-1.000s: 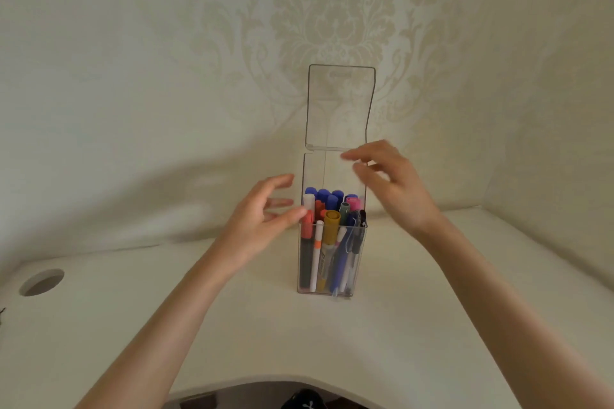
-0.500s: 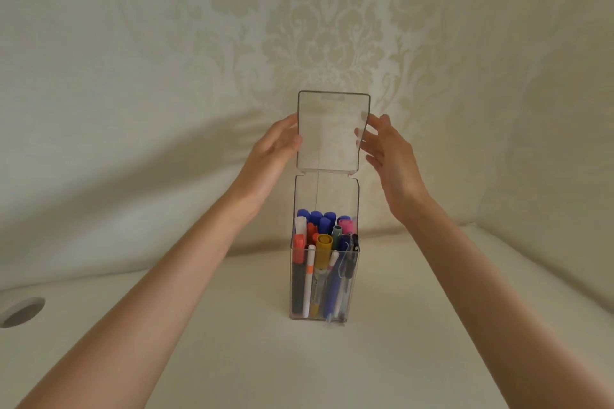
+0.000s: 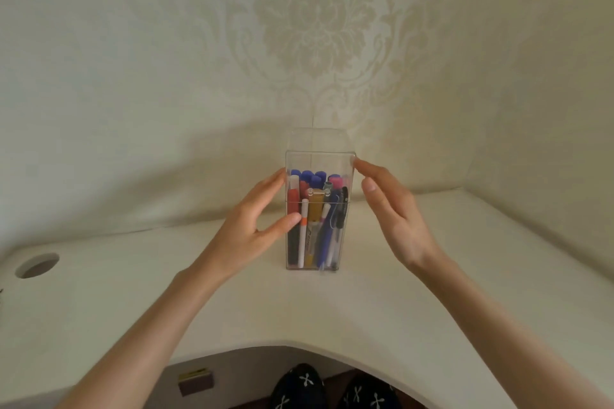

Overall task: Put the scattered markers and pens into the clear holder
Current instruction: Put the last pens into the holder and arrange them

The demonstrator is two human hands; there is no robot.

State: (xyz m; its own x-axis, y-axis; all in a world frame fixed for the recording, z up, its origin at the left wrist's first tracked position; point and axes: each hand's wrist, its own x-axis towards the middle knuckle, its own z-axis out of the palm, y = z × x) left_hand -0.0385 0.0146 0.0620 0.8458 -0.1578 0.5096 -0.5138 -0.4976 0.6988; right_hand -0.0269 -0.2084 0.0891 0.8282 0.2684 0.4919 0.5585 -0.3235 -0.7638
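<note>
Head view: I see the clear holder (image 3: 312,209) upright on the white desk (image 3: 166,292), lid down, markers and pens (image 3: 315,209) standing inside.

My left hand (image 3: 255,226) and right hand (image 3: 392,219) flank it, fingers spread and clamped on nothing, thumb and fingertip just grazing its walls, likely to steady it. Patterned wallpaper (image 3: 315,26) stands behind; a cable hole (image 3: 37,264) sits far left.

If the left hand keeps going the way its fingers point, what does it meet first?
Probably the clear holder. The left hand points up and to the right, its fingertips already at or very near the holder's left wall beside the white pen; contact is unclear.
</note>
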